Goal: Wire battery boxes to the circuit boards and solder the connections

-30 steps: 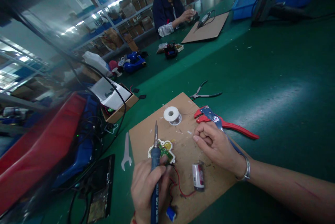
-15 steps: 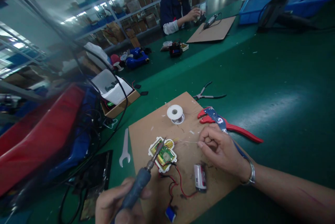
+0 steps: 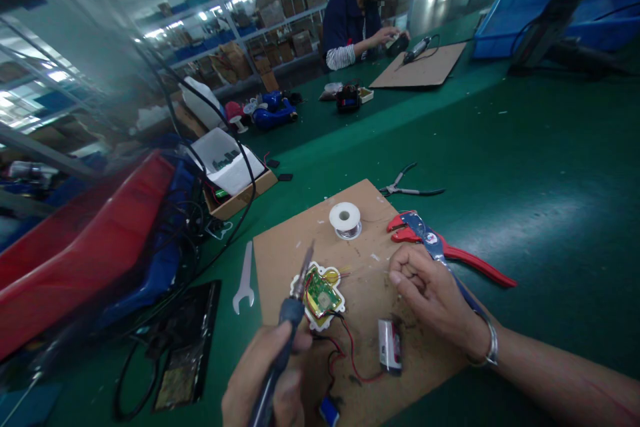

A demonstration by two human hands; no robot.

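Observation:
My left hand (image 3: 270,374) is closed round the handle of a soldering iron (image 3: 291,310), whose tip points up and away, over the left side of a green circuit board (image 3: 323,292) in a white frame. My right hand (image 3: 425,287) is closed above the brown cardboard (image 3: 280,247), its fingertips pinched; what they hold, if anything, is too small to make out. Red and black wires run from the board to a cylindrical battery (image 3: 389,346) and a small blue connector (image 3: 329,410). Behind the board stands a white solder spool (image 3: 345,219).
Red-handled wire strippers (image 3: 470,260) and grey pliers (image 3: 410,190) lie at the right and back. A wrench (image 3: 245,284) rests left of the cardboard. Further left are a red bin (image 3: 85,240) and an open box (image 3: 243,197). Across the table sits another person (image 3: 350,20).
The soldering iron in my left hand has turned more upright and moved right. The thin wire seen at my right fingertips no longer shows. The whole view has shifted slightly.

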